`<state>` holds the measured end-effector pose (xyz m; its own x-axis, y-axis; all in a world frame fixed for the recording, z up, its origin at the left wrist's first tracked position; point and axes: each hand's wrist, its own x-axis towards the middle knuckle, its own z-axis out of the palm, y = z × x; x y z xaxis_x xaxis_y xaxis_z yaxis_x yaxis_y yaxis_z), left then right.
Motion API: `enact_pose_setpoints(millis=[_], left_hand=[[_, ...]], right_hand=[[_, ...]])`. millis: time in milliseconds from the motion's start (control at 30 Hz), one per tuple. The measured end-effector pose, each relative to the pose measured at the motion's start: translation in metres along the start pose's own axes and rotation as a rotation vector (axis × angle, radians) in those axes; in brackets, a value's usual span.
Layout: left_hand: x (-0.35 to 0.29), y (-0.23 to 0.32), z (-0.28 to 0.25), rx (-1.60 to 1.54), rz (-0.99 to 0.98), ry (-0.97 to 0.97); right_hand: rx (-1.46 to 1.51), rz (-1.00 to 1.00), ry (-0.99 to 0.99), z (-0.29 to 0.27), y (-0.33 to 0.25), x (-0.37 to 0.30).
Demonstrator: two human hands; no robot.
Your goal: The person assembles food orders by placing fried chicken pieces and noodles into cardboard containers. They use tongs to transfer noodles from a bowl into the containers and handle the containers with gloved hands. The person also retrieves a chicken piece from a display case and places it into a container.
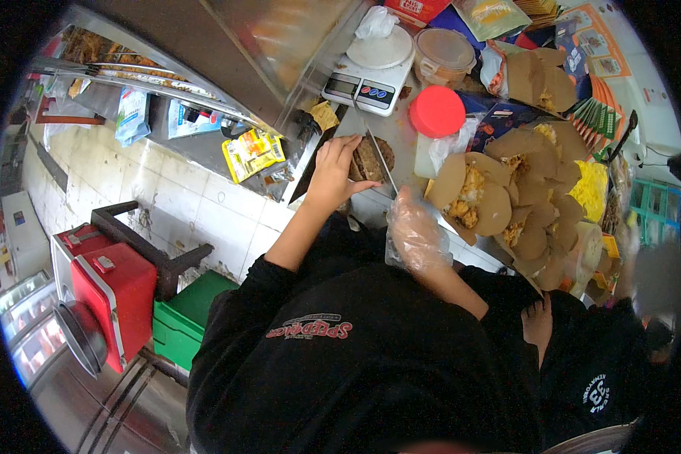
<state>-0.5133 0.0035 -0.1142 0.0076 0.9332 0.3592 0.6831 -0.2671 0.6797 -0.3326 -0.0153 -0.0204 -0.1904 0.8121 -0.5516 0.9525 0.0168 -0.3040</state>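
Note:
On the steel counter (405,113) lies a dark brown, rounded piece of food (369,160), which looks like a patty or meat slab. My bare left hand (337,168) grips its left side, fingers at the far end and thumb at the near end. A thin clear plastic glove covers my right hand (416,231), which is closed around a knife. The handle is hidden in the glove. The long narrow knife blade (382,155) points away from me and lies across the brown piece. How deep the edge sits in it I cannot tell.
Beyond the piece stand a white kitchen scale (371,72), a red round lid (436,111) and a clear tub (444,57). Several brown paper boxes (480,208) with fried food crowd the right side. A co-worker's hand (537,324) is close by. Red cooler (117,303) at lower left.

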Motion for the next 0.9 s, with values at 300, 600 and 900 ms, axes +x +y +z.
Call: enact_pose_setpoints(millis=[300,600,900], left_hand=[[0.005,-0.003,0.000,0.019,-0.010,0.019],[0.003,0.001,0.000,0.028,-0.001,0.008],[0.002,0.002,0.003,0.051,-0.002,0.025]], right_hand=[[0.068,-0.063,0.074,0.002,-0.001,0.014],[-0.005,-0.066,0.075,-0.005,0.005,-0.024],[-0.018,-0.025,0.063,0.005,0.001,0.011]])
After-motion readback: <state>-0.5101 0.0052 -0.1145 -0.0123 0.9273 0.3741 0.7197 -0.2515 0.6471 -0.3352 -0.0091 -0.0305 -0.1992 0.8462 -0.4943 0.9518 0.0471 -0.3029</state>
